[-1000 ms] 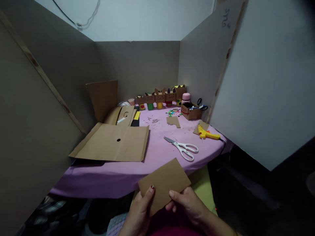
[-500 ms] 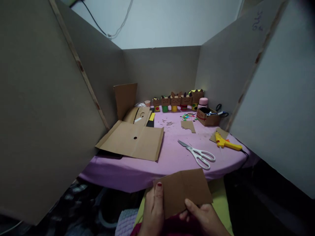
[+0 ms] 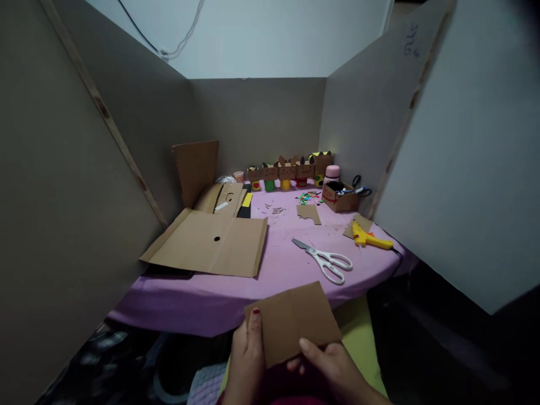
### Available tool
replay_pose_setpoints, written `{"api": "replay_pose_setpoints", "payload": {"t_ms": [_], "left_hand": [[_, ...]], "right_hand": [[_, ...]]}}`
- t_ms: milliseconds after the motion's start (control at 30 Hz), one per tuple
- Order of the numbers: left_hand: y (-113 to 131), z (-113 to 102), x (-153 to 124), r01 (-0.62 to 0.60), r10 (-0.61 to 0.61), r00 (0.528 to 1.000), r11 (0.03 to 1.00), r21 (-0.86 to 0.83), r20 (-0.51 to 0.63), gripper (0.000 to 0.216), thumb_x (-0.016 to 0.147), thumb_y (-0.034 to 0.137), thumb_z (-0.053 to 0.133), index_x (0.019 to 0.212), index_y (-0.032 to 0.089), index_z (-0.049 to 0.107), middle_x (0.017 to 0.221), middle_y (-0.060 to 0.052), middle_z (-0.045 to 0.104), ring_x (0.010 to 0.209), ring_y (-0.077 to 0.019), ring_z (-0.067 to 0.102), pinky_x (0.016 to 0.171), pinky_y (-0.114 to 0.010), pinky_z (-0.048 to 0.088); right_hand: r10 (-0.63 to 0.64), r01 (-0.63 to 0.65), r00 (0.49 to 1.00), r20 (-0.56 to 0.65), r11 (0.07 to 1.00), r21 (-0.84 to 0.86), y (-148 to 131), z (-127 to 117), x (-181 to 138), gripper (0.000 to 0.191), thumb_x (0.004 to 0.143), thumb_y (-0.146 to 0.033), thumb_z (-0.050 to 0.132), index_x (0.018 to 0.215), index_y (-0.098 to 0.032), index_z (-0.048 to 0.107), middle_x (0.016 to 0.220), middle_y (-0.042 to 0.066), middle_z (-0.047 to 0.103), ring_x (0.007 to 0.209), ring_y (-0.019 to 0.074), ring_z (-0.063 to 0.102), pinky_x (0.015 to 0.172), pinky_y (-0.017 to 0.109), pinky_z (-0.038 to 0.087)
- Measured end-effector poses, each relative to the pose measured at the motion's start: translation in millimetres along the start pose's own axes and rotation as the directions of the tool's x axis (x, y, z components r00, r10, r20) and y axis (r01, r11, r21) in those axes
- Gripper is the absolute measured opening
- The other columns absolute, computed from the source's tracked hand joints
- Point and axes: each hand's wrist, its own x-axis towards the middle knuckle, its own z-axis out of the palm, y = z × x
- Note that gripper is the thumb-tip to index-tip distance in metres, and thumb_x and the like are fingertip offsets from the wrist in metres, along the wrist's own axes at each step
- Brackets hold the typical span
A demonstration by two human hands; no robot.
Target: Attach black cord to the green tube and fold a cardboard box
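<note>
A brown rectangular piece of cardboard is held over my lap, in front of the table edge. My left hand grips its left side, thumb lying on the top face and fingers hidden beneath. At the lower right edge, my right hand pinches the cardboard with the thumb on top and the fingers partly showing below. Beyond the piece, white-handled scissors lie on the pink tablecloth, blades slightly apart. A large unfolded cardboard sheet with a small dark hole rests on the table's left side.
A yellow glue gun lies at the right on a cardboard scrap. Behind it stands a small box of tools beside a pink-lidded bottle. Several cardboard animal-faced cups line the back. Grey partitions enclose the table.
The whole view has shifted, so the table things appear further left. The cardboard looks flatter, its middle crease less marked. Both hands keep their hold on it.
</note>
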Motion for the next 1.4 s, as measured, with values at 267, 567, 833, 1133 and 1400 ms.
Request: {"api": "replay_pose_setpoints", "payload": {"t_ms": [267, 567, 833, 1133, 1400], "left_hand": [[-0.5, 2.1, 5.1, 0.203, -0.174, 0.971, 0.963, -0.178, 0.167, 0.036, 0.065, 0.038, 0.068, 0.091, 0.015, 0.062, 0.076, -0.008, 0.072, 0.069, -0.0259, 0.065, 0.057, -0.03, 0.049], [-14.1, 9.0, 8.8, 0.267, -0.236, 0.96, 0.932, -0.243, 0.148, 0.041, 0.067, 0.041, 0.066, 0.095, 0.013, 0.06, 0.07, -0.008, 0.072, 0.064, -0.0265, 0.066, 0.056, -0.032, 0.049], [-14.8, 12.8, 3.4, 0.325, -0.257, 0.934, 0.898, -0.295, 0.246, 0.049, 0.06, 0.039, 0.071, 0.099, 0.012, 0.061, 0.073, -0.01, 0.072, 0.056, -0.0244, 0.064, 0.052, -0.033, 0.047], [-11.4, 20.0, -3.5, 0.326, -0.263, 0.94, 0.881, -0.342, 0.217, 0.047, 0.063, 0.039, 0.068, 0.102, 0.012, 0.061, 0.062, -0.006, 0.069, 0.055, -0.0237, 0.064, 0.058, -0.034, 0.047], [-7.4, 12.0, 6.5, 0.281, -0.214, 0.948, 0.911, -0.303, 0.235, 0.026, 0.066, 0.039, 0.066, 0.076, 0.015, 0.064, 0.059, -0.001, 0.064, 0.051, -0.0136, 0.056, 0.051, -0.024, 0.041]], "right_hand": [[-0.056, 0.057, 0.998, -0.014, 0.997, 0.055, 4.0, -4.7, 5.3, 0.047, 0.071, -0.053, 0.059, 0.049, -0.012, 0.069, 0.049, 0.007, 0.066, 0.045, 0.0121, 0.051, 0.05, 0.023, 0.039], [-0.073, 0.063, 0.997, 0.029, 0.962, 0.266, 1.3, 2.3, 12.0, 0.041, 0.062, -0.046, 0.071, 0.073, -0.007, 0.067, 0.053, 0.005, 0.064, 0.042, 0.0102, 0.052, 0.043, 0.02, 0.035], [-0.053, 0.054, 0.999, -0.012, 0.943, 0.329, -5.3, 4.2, 12.7, 0.047, 0.059, -0.047, 0.072, 0.084, -0.01, 0.059, 0.05, -0.002, 0.059, 0.036, 0.0076, 0.05, 0.037, 0.017, 0.032], [0.003, -0.013, 1.0, 0.03, 0.939, 0.343, -0.7, 1.4, 14.6, 0.052, 0.064, -0.059, 0.063, 0.079, -0.009, 0.057, 0.047, 0.001, 0.06, 0.034, 0.0079, 0.051, 0.034, 0.015, 0.034], [-0.012, 0.0, 0.999, 0.043, 0.966, 0.26, -4.8, -0.4, 9.8, 0.039, 0.066, -0.046, 0.065, 0.078, -0.009, 0.063, 0.051, -0.001, 0.057, 0.032, 0.0033, 0.042, 0.029, 0.012, 0.028]]}}
